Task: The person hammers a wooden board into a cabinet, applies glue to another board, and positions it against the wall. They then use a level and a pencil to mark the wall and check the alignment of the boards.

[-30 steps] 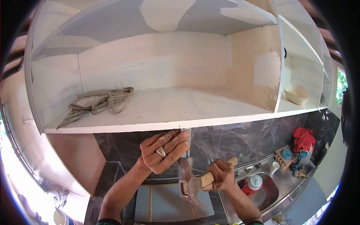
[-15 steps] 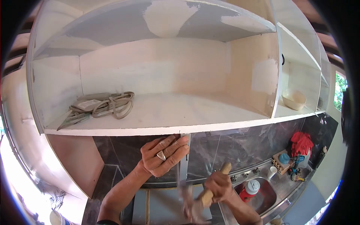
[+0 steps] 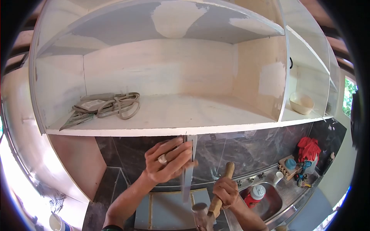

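Just under the front edge of a white shelf [image 3: 162, 132], my left hand [image 3: 167, 159] holds an upright grey metal strip [image 3: 188, 169]; a ring shows on one finger. The strip's top end meets the underside of the shelf edge. Lower and to the right, my right hand [image 3: 226, 191] is closed around the wooden handle of a hammer [image 3: 229, 169]. The hammer's head hangs below my right hand, near the bottom of the view, apart from the strip.
A bundled cord [image 3: 125, 104] lies on the shelf at left, a bowl [image 3: 301, 103] in the right compartment. Below right are a sink [image 3: 275, 198] with a red jug [image 3: 254, 195], a white cup [image 3: 278, 177], a red cloth [image 3: 308, 148] and a blue tool [image 3: 305, 165].
The hammer has swung to a steeper angle, and its head is lower and farther from the strip. My left thumb now shows to the right of the strip.
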The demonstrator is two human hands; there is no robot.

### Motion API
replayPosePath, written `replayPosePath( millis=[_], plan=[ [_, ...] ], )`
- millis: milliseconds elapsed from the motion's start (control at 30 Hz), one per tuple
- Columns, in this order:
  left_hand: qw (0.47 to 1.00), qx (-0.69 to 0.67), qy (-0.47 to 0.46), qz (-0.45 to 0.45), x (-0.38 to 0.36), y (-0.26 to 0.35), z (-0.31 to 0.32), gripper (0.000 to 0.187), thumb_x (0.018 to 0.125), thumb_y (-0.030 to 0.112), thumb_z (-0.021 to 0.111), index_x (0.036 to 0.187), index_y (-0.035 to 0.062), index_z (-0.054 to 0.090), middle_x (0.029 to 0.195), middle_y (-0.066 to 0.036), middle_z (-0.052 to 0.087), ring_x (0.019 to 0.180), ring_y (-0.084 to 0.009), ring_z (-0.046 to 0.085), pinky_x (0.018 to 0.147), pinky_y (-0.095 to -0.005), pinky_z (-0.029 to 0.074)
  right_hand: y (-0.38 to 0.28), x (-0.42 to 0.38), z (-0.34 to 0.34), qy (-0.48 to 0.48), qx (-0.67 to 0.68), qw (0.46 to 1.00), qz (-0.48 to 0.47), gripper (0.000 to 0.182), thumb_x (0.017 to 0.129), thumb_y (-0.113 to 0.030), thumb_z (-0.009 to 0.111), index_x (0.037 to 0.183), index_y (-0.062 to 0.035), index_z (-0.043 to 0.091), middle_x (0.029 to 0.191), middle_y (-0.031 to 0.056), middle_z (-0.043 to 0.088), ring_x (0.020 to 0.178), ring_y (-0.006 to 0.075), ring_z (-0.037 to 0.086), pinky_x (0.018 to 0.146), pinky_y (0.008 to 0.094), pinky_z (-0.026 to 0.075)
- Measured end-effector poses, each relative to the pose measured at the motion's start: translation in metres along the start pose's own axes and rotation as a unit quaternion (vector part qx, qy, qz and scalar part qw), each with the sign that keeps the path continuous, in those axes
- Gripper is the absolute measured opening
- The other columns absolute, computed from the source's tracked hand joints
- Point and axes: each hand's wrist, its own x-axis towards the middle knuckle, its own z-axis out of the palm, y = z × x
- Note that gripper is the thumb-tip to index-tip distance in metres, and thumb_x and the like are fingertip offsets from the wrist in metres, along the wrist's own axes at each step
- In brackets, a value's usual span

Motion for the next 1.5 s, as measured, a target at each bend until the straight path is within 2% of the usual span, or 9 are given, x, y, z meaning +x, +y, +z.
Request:
replayPosePath(
  millis=[167, 233, 333, 600, 800, 1000, 1267, 1400, 1500],
  plan=[
    [0.982, 0.124, 0.033, -0.140, 0.011, 0.026, -0.011, 0.105, 0.062, 0.072, 0.071, 0.137, 0.0033, 0.044, 0.142, -0.019, 0.044, 0.133, -0.0344, 0.038, 0.108, -0.0601, 0.026, 0.002, -0.009, -0.015, -0.063, -0.013, 0.995, 0.082, 0.040, 0.073, -0.039, 0.069, 0.076, -0.0018, 0.055, 0.064, 0.0088, 0.055, 0.055, 0.0263, 0.058, 0.050, 0.0350, 0.047],
    [0.918, 0.259, -0.234, -0.190, 0.036, 0.019, -0.025, 0.141, 0.042, 0.091, 0.061, 0.141, -0.0054, 0.033, 0.142, -0.025, 0.034, 0.137, -0.0381, 0.025, 0.109, -0.0665, 0.006, -0.009, -0.010, -0.014, -0.055, -0.006, 0.984, 0.169, 0.038, 0.072, -0.036, 0.070, 0.079, -0.0015, 0.055, 0.066, 0.0088, 0.055, 0.055, 0.0263, 0.058, 0.049, 0.0342, 0.046],
    [0.933, 0.218, -0.228, -0.170, 0.035, 0.010, -0.029, 0.137, 0.044, 0.092, 0.056, 0.142, -0.0002, 0.036, 0.131, -0.016, 0.044, 0.129, -0.0358, 0.036, 0.111, -0.0633, 0.002, -0.011, 0.001, -0.011, -0.009, 0.027, 1.000, 0.004, 0.040, 0.069, -0.036, 0.072, 0.080, -0.0021, 0.055, 0.064, 0.0079, 0.053, 0.052, 0.0252, 0.056, 0.047, 0.0338, 0.042],
    [0.949, 0.173, -0.219, -0.149, 0.036, 0.004, -0.035, 0.146, 0.029, 0.091, 0.064, 0.140, -0.0007, 0.035, 0.123, -0.014, 0.039, 0.122, -0.0350, 0.034, 0.111, -0.0604, 0.006, 0.004, 0.012, -0.038, -0.120, -0.096, 0.987, 0.049, 0.052, 0.061, -0.049, 0.074, 0.076, -0.0027, 0.055, 0.063, 0.0087, 0.052, 0.051, 0.0253, 0.055, 0.047, 0.0355, 0.045],
    [0.954, 0.170, -0.206, -0.138, 0.031, -0.002, -0.032, 0.137, 0.028, 0.091, 0.062, 0.129, 0.0017, 0.040, 0.119, -0.014, 0.040, 0.118, -0.0318, 0.035, 0.108, -0.0533, 0.015, -0.016, 0.026, -0.040, -0.142, -0.050, 0.982, -0.118, 0.036, 0.048, -0.031, 0.069, 0.068, -0.0050, 0.055, 0.064, 0.0090, 0.055, 0.053, 0.0243, 0.058, 0.046, 0.0349, 0.046],
    [0.958, 0.161, -0.199, -0.128, 0.030, -0.005, -0.030, 0.135, 0.030, 0.093, 0.060, 0.127, 0.0009, 0.041, 0.117, -0.014, 0.040, 0.115, -0.0318, 0.035, 0.107, -0.0506, 0.015, -0.003, 0.022, -0.037, -0.135, -0.179, 0.963, 0.148, 0.044, 0.065, -0.043, 0.075, 0.074, -0.0049, 0.055, 0.063, 0.0087, 0.053, 0.053, 0.0253, 0.057, 0.046, 0.0368, 0.044],
    [0.962, 0.165, -0.184, -0.117, 0.029, -0.006, -0.030, 0.130, 0.035, 0.093, 0.059, 0.125, 0.0011, 0.043, 0.114, -0.014, 0.043, 0.114, -0.0297, 0.037, 0.104, -0.0494, 0.017, -0.006, 0.017, -0.037, -0.142, -0.094, 0.977, -0.127, 0.036, 0.055, -0.033, 0.069, 0.071, -0.0049, 0.054, 0.064, 0.0077, 0.054, 0.052, 0.0238, 0.055, 0.046, 0.0354, 0.044],
    [0.967, 0.173, -0.159, -0.096, 0.026, -0.010, -0.027, 0.132, 0.033, 0.096, 0.056, 0.125, 0.0016, 0.043, 0.112, -0.013, 0.042, 0.112, -0.0294, 0.037, 0.104, -0.0492, 0.017, 0.000, 0.030, -0.035, -0.141, -0.156, 0.973, 0.093, 0.036, 0.048, -0.030, 0.066, 0.071, -0.0048, 0.055, 0.063, 0.0072, 0.050, 0.051, 0.0244, 0.054, 0.046, 0.0357, 0.042],
    [0.967, 0.172, -0.162, -0.098, 0.025, -0.011, -0.027, 0.132, 0.035, 0.097, 0.052, 0.125, 0.0014, 0.043, 0.112, -0.013, 0.042, 0.112, -0.0295, 0.036, 0.103, -0.0496, 0.018, -0.006, 0.018, -0.036, -0.160, -0.127, 0.979, 0.000, 0.037, 0.052, -0.032, 0.069, 0.072, -0.0045, 0.055, 0.064, 0.0074, 0.051, 0.052, 0.0239, 0.055, 0.047, 0.0362, 0.044]
  ],
)
